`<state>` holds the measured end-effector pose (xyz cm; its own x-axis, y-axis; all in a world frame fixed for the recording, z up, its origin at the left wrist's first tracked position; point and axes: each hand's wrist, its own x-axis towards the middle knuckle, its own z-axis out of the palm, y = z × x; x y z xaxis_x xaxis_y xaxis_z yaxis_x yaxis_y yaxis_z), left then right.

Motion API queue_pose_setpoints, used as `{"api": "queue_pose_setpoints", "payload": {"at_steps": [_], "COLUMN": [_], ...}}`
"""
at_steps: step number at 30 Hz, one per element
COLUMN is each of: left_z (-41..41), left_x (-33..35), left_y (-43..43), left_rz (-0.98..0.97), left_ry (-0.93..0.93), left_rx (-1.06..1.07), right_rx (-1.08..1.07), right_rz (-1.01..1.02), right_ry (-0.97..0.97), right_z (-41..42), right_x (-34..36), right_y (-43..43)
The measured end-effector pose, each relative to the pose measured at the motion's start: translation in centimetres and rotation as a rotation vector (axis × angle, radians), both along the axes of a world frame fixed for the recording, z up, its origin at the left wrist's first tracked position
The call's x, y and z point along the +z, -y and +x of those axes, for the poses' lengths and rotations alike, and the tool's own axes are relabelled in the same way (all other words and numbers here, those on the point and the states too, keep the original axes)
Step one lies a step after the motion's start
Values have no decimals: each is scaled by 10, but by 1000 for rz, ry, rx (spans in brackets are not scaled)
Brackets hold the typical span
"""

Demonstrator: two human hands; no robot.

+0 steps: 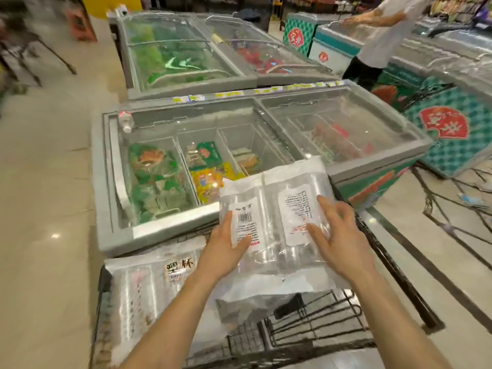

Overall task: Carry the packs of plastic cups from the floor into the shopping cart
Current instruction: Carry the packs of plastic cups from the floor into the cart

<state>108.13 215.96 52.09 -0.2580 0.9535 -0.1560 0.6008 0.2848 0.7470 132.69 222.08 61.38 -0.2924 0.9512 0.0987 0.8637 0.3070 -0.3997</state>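
Observation:
A clear pack of plastic cups (277,209) with white printed labels lies on top of the black wire shopping cart (314,318), its far end over the freezer edge. My left hand (225,249) lies flat on its left label with straight fingers. My right hand (340,235) presses on its right side, fingers spread and straight. Another pack of plastic cups (149,286) lies in the left part of the cart, partly under my left forearm. A further clear pack shows beneath the top one.
A grey glass-topped chest freezer (117,225) stands directly in front of the cart, with more freezers (186,54) behind. A second black cart frame (452,209) stands at the right. A person in a white shirt (383,35) stands far right. Tiled floor (45,209) lies at the left.

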Motion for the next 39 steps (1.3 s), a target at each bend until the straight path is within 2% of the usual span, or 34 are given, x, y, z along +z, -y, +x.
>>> {"api": "queue_pose_setpoints", "payload": {"at_steps": [4, 6, 9, 13, 18, 28, 33, 39], "left_z": [2, -5, -15, -21, -29, -28, -26, -26], "left_x": [-29, -50, -81, -119, -155, -164, -167, -165], "left_y": [-16, -16, -9, 5, 14, 11, 14, 17], "left_rz": [-32, -112, -243, -388, -527, -550, -557, -561], "left_ry": [12, -115, -429, -542, -451, -389, -409, -402], "left_rx": [21, 36, 32, 54, 36, 71, 57, 48], "right_rx": [74, 102, 121, 108, 113, 162, 74, 81], "right_rz": [113, 175, 234, 243, 230, 150, 77, 36], "right_ry": [102, 167, 242, 283, 310, 339, 367, 432], "right_z": [1, -1, -4, -10, -13, -9, -30, -42], "right_x": [-2, -9, -25, -54, -84, -109, -134, -136], "right_y": [-29, -36, -43, -49, -55, -47, -43, -50]}}
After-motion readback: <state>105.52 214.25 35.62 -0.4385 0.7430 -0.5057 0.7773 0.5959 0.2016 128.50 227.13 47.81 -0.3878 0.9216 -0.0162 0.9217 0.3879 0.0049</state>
